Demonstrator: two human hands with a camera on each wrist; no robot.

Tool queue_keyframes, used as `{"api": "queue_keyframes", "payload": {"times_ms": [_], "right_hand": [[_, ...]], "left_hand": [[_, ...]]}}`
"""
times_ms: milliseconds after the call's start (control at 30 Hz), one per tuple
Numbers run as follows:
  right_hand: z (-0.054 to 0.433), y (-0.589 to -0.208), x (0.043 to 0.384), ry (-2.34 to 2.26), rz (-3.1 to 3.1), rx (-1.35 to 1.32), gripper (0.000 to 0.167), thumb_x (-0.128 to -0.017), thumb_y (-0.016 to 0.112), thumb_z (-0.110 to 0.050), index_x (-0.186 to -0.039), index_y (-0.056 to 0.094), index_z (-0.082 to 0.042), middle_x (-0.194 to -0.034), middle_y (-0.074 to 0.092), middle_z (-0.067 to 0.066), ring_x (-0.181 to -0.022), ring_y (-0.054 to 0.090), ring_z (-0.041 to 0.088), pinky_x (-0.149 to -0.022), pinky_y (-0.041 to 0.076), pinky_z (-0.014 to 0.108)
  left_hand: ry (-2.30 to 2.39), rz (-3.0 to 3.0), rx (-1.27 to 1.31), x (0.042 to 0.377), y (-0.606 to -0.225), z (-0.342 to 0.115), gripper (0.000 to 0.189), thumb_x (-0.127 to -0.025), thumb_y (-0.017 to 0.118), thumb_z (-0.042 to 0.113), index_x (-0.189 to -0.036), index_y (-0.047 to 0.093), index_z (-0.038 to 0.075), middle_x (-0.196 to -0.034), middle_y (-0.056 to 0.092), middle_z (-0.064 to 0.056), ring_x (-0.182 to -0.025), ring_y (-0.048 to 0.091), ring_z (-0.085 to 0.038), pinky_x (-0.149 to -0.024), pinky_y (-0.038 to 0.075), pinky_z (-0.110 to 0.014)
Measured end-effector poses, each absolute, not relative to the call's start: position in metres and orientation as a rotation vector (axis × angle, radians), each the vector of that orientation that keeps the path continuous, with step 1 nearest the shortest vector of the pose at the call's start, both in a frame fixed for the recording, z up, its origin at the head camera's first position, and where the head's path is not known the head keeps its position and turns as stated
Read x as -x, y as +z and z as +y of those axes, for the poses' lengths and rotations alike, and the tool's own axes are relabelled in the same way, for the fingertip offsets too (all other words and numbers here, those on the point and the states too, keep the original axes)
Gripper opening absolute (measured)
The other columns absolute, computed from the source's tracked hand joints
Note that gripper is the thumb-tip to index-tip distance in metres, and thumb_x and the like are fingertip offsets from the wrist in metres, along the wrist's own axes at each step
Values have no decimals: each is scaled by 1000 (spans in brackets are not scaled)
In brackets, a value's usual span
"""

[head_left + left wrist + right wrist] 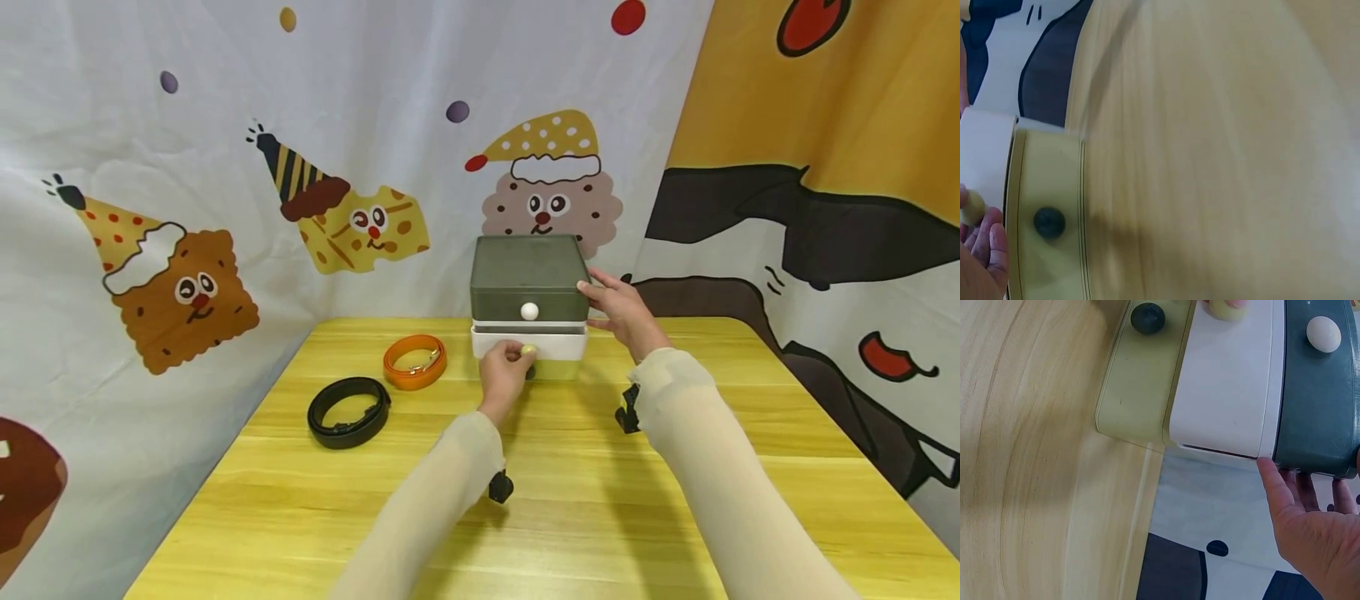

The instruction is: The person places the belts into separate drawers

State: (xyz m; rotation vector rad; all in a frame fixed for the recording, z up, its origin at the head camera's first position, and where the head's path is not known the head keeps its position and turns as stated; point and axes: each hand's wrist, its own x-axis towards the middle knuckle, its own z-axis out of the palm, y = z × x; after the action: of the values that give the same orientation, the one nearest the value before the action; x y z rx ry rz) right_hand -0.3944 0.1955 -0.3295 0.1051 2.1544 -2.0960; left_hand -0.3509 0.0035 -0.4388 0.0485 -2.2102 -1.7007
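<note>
A three-tier drawer box (528,262) stands at the back of the table. Its dark green top tier carries a white knob (529,311), and its pale green bottom drawer (1050,175) a dark knob (1049,222). The white middle drawer (1229,381) sticks out a little past the tiers above and below. My left hand (502,377) pinches that drawer's yellow knob (974,209) between thumb and fingers. On the box's right side rests my right hand (624,312), fingers spread, one fingertip at the edge of the white tier. The drawer's inside is hidden.
Left of the box lie a coiled orange belt (405,381) and, nearer to me, a coiled black belt (337,437). A curtain (375,100) with cartoon prints hangs right behind the wooden table (562,517).
</note>
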Motion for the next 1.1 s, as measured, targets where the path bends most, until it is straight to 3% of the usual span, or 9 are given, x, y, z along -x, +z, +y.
{"api": "queue_keyframes", "payload": {"times_ms": [567, 833, 1100], "right_hand": [[196, -332, 397, -2085, 2166, -100, 67, -102, 58, -31, -159, 23, -27, -164, 17, 7, -147, 24, 30, -111, 32, 53], [200, -332, 397, -2082, 2172, -106, 69, -101, 58, -33, -159, 22, -26, -165, 15, 6, -147, 23, 31, -112, 31, 54], [198, -333, 399, -2077, 2173, -98, 68, -101, 58, -33, -159, 23, -27, -163, 20, 7, -146, 26, 31, -111, 33, 53]], "left_hand": [[-1814, -2242, 42, 285, -439, -4, 17, -84, 81, 14, -90, 68, 6, -79, 66, 0, -73, 60, -10, -63, 51, -24], [-1831, -2237, 115, 273, -439, -7, 17, -84, 80, 12, -91, 68, 3, -81, 67, -2, -75, 61, -9, -65, 52, -24], [-1730, -2283, 247, 258, -432, -49, 25, -87, 79, 22, -102, 70, 5, -93, 71, -4, -85, 67, -17, -74, 56, -28]]}}
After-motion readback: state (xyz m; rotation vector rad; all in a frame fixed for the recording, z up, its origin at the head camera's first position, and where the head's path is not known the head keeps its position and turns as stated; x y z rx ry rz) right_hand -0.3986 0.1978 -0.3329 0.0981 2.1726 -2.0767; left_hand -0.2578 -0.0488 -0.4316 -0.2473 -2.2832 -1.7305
